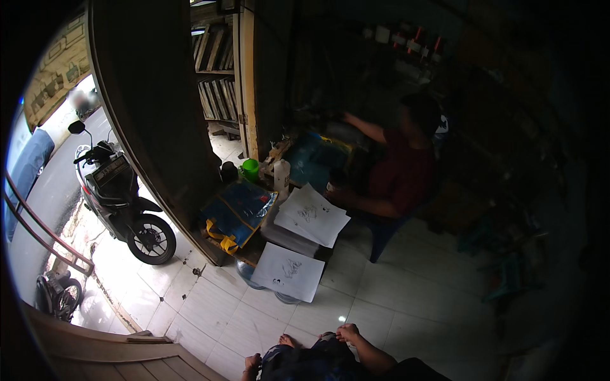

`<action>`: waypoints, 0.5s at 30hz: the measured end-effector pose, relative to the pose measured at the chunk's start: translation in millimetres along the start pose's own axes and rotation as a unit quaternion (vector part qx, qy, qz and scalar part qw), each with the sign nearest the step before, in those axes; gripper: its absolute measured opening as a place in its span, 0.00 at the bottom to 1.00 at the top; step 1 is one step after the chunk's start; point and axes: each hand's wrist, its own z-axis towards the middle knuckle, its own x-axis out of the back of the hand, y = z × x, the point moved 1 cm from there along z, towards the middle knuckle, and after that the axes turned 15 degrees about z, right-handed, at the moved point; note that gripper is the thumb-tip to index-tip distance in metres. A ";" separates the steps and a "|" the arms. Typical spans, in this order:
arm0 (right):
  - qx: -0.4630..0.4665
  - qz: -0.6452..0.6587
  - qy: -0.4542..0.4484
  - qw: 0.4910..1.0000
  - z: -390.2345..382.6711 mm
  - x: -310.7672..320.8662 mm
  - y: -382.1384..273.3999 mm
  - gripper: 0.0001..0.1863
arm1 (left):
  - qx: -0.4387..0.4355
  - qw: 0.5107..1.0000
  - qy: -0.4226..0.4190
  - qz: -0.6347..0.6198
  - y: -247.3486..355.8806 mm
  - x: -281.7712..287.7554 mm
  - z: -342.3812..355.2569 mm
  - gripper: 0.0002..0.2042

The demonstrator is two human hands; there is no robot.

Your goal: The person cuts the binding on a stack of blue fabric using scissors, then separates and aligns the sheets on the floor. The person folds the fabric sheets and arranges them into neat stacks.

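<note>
My right hand (pixel 347 333) rests at my right knee, its fingers curled in. I see nothing held in it. My left hand (pixel 253 362) is low beside my left leg, small in view, with the fingers folded and no object showing. Between them are my legs in dark patterned trousers (pixel 305 362) and a bare foot (pixel 286 340). Nearest in front of my hands is a white sheet (pixel 289 272) with a dark line drawing. Beyond it, more sheets with drawings (pixel 311 213) lie overlapped on a stack.
A person in a dark red shirt (pixel 403 165) sits on a blue stool (pixel 383 238), one arm stretched over the worktable. Beside the papers are a blue bag with yellow straps (pixel 238 213), a green mug (pixel 250 169) and a white bottle (pixel 281 174). A motorbike (pixel 121 197) stands outside the doorway.
</note>
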 end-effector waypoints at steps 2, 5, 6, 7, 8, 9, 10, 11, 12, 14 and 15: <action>-0.002 -0.017 -0.004 1.000 -0.5 -3.6 0.4 0.07 | 0.006 0.999 0.028 0.030 -6.5 3.0 -1.4 0.11; 0.007 -0.037 -0.014 0.999 4.2 1.1 -8.9 0.08 | 0.001 0.999 0.034 -0.010 -1.5 -5.5 0.8 0.11; 0.007 -0.046 -0.023 0.999 1.1 7.3 -5.9 0.08 | 0.016 0.999 0.038 -0.002 -9.7 -6.3 -7.4 0.11; 0.011 -0.054 -0.031 0.998 3.0 15.6 -10.6 0.08 | 0.010 0.999 0.051 -0.008 -8.5 -14.9 -10.1 0.11; 0.013 -0.060 -0.039 0.997 5.3 23.0 -13.9 0.08 | 0.012 0.998 0.065 0.003 -4.8 -25.3 -10.9 0.12; 0.025 -0.044 -0.040 0.998 6.6 30.3 -13.1 0.07 | 0.019 0.996 0.081 0.015 -8.9 -31.6 -16.4 0.12; 0.032 -0.025 -0.038 0.998 6.7 37.5 -9.7 0.06 | 0.009 0.996 0.082 0.026 -14.0 -35.6 -23.1 0.12; 0.042 -0.022 -0.034 0.998 8.3 46.0 -7.7 0.06 | -0.002 0.996 0.081 0.035 -12.7 -43.0 -24.8 0.13; 0.045 0.013 -0.027 0.999 8.8 55.7 -4.9 0.05 | -0.015 0.996 0.079 0.045 -12.1 -52.4 -27.5 0.13; 0.051 0.005 -0.014 0.999 7.6 74.5 3.2 0.05 | -0.023 0.991 0.111 0.078 -9.8 -69.4 -33.4 0.15; 0.041 -0.007 -0.014 0.999 6.1 83.9 8.2 0.06 | -0.017 0.988 0.124 0.092 -8.1 -77.6 -36.2 0.15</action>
